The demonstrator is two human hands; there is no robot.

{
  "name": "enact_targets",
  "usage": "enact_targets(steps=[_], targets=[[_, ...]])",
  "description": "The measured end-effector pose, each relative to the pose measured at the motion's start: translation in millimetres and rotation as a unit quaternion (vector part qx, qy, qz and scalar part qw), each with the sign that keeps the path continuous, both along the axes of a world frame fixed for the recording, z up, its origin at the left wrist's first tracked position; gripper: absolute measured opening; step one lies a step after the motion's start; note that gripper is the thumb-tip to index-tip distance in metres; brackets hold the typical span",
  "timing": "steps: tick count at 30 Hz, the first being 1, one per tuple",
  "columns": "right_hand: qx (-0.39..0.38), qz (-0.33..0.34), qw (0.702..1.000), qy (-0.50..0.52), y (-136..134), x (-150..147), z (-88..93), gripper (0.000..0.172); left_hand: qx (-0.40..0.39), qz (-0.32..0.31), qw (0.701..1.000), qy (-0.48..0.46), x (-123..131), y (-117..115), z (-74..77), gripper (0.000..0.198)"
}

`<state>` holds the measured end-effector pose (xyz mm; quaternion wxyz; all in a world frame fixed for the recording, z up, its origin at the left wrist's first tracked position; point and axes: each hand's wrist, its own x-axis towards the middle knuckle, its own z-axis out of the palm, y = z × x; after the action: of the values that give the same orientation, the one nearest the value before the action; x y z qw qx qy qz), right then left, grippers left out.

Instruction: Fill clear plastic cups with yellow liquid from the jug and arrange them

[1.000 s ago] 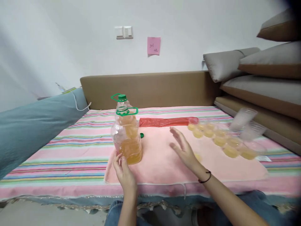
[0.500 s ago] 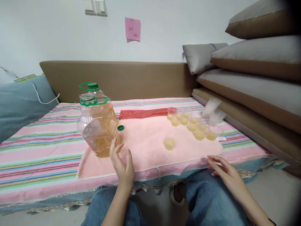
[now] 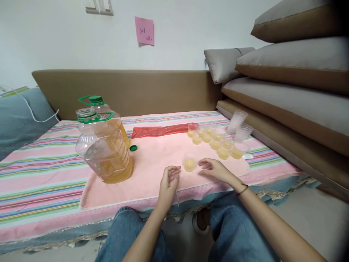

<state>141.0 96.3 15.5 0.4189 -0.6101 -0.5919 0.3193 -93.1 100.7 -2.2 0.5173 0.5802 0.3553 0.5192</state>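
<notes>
Your left hand [image 3: 169,179]: it rests on the near part of the pink towel [image 3: 152,171], fingers loosely curled and holding nothing. The fingertips are just left of the small cup [image 3: 189,164].
Your right hand [image 3: 216,169]: it lies low over the towel, fingers stretched out and slightly spread, empty. The fingertips point at the cup from its right.
Small cup: it stands upright between your two hands with yellow liquid in it. You cannot tell from here whether either hand touches it.
Big bottle [image 3: 105,153]: on the left end of the towel, uncapped and about a third full of yellow liquid.
Second bottle [image 3: 98,103]: just behind the big one, with its green top on.
Green cap [image 3: 133,148]: loose on the towel, right of the big bottle.
Group of cups [image 3: 215,140]: filled, clustered at the far right of the towel.
Empty cups [image 3: 237,122]: tilted, just beyond that group.
Red bag [image 3: 159,131]: flat along the far edge of the towel.
Striped sheet [image 3: 40,167]: under everything.
</notes>
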Motion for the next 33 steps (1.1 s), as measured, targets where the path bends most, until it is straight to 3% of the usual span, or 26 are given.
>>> enact_targets(steps=[3,7,15,21,33], targets=[[0.005,0.029,0.999,0.023,20.1,-8.5,-9.8,0.045,-0.023,-0.029,0.999,-0.015,8.0,-0.4,-2.7,0.027],[0.030,0.029,0.998,0.040,22.3,-18.4,-15.8,0.056,-0.036,-0.050,0.998,-0.030,14.9,4.2,-5.5,0.037],[0.054,-0.004,0.996,0.067,25.1,-25.2,-14.8,0.058,-0.049,-0.059,0.997,-0.029,26.2,11.7,-6.1,0.041],[0.045,-0.020,0.995,0.092,27.5,-25.6,-19.8,0.045,-0.037,-0.081,0.996,-0.033,26.4,11.8,-5.7,0.039],[0.096,-0.101,0.969,0.203,31.8,-6.6,-8.7,0.052,-0.029,-0.073,0.997,-0.022,20.8,15.4,-4.8,0.035]])
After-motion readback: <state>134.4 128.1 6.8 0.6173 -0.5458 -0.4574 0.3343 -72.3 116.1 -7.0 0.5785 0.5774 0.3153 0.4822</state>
